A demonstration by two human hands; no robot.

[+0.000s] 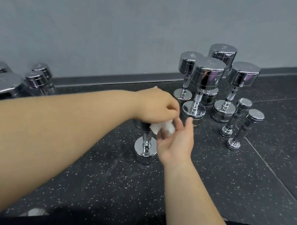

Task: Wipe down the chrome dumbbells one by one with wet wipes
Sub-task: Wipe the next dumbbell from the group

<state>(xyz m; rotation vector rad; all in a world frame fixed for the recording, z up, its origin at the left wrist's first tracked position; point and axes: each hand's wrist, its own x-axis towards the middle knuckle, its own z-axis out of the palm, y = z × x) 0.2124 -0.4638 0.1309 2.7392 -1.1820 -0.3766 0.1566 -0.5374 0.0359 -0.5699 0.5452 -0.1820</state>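
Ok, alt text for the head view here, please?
A left hand curls over the top of an upright chrome dumbbell on a speckled dark floor, a white wipe bunched at its fingers, the right hand touching the wipe. More chrome dumbbells stand behind, by a grey wall.

Grey wall, dark baseboard, speckled floor
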